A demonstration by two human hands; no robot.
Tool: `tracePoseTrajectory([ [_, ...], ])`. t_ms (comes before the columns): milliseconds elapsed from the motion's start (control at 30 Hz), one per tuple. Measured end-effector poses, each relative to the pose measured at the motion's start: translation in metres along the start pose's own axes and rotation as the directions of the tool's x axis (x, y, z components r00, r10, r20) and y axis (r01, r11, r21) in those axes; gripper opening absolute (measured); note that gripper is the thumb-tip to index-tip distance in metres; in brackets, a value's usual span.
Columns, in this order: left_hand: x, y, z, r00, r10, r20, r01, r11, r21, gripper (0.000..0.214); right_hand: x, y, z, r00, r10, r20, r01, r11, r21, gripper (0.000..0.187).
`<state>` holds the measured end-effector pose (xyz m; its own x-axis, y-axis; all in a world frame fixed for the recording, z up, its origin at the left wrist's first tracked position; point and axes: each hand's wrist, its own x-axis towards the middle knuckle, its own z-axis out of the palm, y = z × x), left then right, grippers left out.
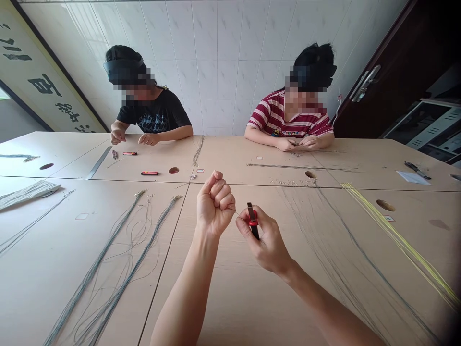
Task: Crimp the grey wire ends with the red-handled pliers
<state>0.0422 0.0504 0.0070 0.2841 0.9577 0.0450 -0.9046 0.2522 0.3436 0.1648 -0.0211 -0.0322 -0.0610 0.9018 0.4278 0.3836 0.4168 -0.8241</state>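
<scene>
My left hand point(215, 203) is closed in a fist above the table, pinching the end of a thin wire point(235, 212) that runs across to my right hand. My right hand point(264, 240) is closed round a small black and red tool point(252, 220), its tip pointing up, right beside the wire's other end. Both hands hover over the beige table point(230, 288), close together near its middle.
Bundles of grey wire point(118, 269) lie at my left, and grey point(356, 250) and yellow wires point(406, 245) at my right. Across the table two people sit working with their own hands. Red and black tools point(149, 173), a metal ruler point(99, 162) and cable holes point(385, 205) lie about.
</scene>
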Motion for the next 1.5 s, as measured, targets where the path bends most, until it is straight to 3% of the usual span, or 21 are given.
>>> tracePoseTrajectory([
  [267,0.000,0.002,0.001,1.000,0.017,0.008,-0.017,1.000,-0.013,0.038,0.001,-0.007,-0.003,0.991,0.087,0.102,-0.103,0.981,0.166,0.019],
  [833,0.000,0.004,-0.002,1.000,0.004,0.029,-0.002,0.998,-0.057,0.037,-0.001,-0.005,-0.004,0.992,0.072,0.108,-0.089,0.983,0.159,0.022],
  [933,-0.004,0.004,-0.001,0.999,-0.016,0.052,0.015,1.000,0.024,0.030,0.000,-0.003,-0.005,0.990,0.081,0.120,-0.099,0.983,0.156,0.023],
  [1000,-0.008,0.005,0.000,0.998,-0.011,0.056,0.001,0.985,0.172,0.023,0.002,-0.001,-0.008,0.989,0.092,0.118,-0.108,0.984,0.139,0.023],
  [1167,-0.014,0.011,-0.001,0.987,0.090,0.134,-0.150,0.814,0.561,0.026,0.010,0.005,-0.016,0.992,0.096,0.078,-0.100,0.994,0.053,0.024],
  [1300,-0.019,0.017,-0.001,0.990,0.013,0.138,-0.112,0.666,0.738,0.020,0.013,0.007,-0.021,0.994,0.082,0.066,-0.083,0.996,0.018,0.024],
  [1500,-0.024,0.023,0.001,0.990,-0.065,0.127,-0.096,0.354,0.930,0.019,0.013,0.006,-0.026,0.995,0.069,0.066,-0.070,0.998,0.006,0.024],
])
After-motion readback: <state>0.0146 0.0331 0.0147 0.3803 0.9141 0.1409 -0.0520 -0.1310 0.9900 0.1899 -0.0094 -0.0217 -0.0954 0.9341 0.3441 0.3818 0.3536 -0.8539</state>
